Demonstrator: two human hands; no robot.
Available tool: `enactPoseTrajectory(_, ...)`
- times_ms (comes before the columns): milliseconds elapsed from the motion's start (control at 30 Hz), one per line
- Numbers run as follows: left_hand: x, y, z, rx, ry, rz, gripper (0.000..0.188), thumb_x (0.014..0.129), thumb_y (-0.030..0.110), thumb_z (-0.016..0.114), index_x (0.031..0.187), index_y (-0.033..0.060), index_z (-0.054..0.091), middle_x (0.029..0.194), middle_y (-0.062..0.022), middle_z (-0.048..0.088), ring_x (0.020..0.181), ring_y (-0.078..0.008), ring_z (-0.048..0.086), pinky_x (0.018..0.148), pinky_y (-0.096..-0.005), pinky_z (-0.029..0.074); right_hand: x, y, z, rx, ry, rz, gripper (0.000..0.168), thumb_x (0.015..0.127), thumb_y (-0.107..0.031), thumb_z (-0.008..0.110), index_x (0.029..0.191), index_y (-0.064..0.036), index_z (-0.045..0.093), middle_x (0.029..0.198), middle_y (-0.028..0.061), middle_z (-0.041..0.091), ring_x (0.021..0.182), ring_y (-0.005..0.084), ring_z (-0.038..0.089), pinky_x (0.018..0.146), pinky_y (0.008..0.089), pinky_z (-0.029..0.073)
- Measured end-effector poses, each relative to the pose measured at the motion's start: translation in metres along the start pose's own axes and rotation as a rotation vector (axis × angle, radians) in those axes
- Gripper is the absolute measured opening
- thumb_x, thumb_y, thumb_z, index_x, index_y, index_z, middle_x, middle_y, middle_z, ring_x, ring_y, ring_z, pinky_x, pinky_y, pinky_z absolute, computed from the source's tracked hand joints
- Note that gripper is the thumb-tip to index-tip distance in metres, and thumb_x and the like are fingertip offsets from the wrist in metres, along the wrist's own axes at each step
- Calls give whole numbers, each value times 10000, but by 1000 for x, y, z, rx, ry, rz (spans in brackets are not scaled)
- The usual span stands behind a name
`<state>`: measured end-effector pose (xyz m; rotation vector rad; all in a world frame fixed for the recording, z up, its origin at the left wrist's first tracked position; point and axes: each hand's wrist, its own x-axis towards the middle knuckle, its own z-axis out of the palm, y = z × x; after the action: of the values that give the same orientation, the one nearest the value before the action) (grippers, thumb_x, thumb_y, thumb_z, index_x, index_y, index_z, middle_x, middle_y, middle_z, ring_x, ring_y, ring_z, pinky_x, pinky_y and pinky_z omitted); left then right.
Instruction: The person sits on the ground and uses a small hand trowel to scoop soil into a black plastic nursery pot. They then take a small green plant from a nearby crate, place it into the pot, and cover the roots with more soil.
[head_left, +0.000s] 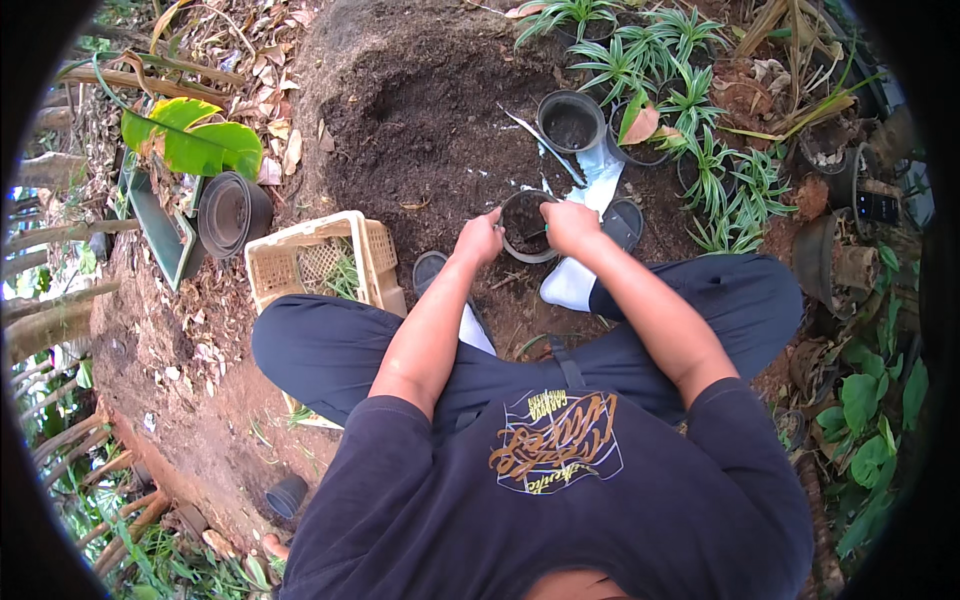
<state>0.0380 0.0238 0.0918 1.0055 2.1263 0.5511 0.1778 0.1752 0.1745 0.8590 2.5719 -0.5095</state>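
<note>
Between my feet stands a round dark plastic plant pot (529, 255) with dark soil inside. My left hand (480, 238) grips its rim on the left side. At the right side of the pot, my right hand (571, 226) is closed around a small tool with a green part (547, 227), mostly hidden by the fingers. A thin dark piece of it seems to reach into the pot. Just beyond, a second black pot (571, 124) holds soil. The mound of loose dark soil (450, 127) spreads in front of me.
Several potted spider plants (690, 97) crowd the right. A cream plastic crate (322, 255) with green cuttings (343, 279) stands by my left knee. Farther left are stacked pots (234, 214) and a green tray (161, 225). A pale plastic sheet (600, 176) lies near my right shoe (624, 223).
</note>
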Motion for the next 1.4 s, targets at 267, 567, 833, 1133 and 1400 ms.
enactPoseTrajectory(267,-5,-3,-1,-8,27,-3,459,910,170,599,1358,74,566,1081,-276,669,1059,-407,645,934,-464,503,-9,-4,-76,85,142,-46,157,787,-110,616,921,-106,699,931,155,719,898,364,699,750,490,565)
enactPoseTrajectory(567,-4,-6,4,-40,2,8,441,912,158,596,1349,108,580,1088,-270,669,1064,-413,641,933,-469,502,-1,-2,-55,170,201,-62,143,794,-125,633,928,-100,677,894,160,711,882,362,688,758,485,551)
enactPoseTrajectory(833,6,-2,1,-4,10,-10,445,909,163,596,1352,121,581,1107,-264,669,1094,-402,633,951,-457,498,0,-1,-11,126,-43,-46,199,773,-138,659,964,-111,707,947,160,720,928,353,698,801,466,558)
enactPoseTrajectory(1133,0,12,-8,-31,-50,-25,437,906,160,603,1340,112,590,1109,-265,665,1088,-398,636,945,-451,502,7,11,-3,87,-95,49,233,805,-81,597,1013,-102,700,1026,168,717,1023,356,686,853,493,551)
enactPoseTrajectory(1400,0,-2,0,-33,0,-16,413,917,147,585,1328,108,596,1140,-258,656,1110,-406,619,958,-455,494,-2,-3,-61,184,130,-59,142,821,-137,622,944,-93,679,890,157,710,904,359,689,764,470,550)
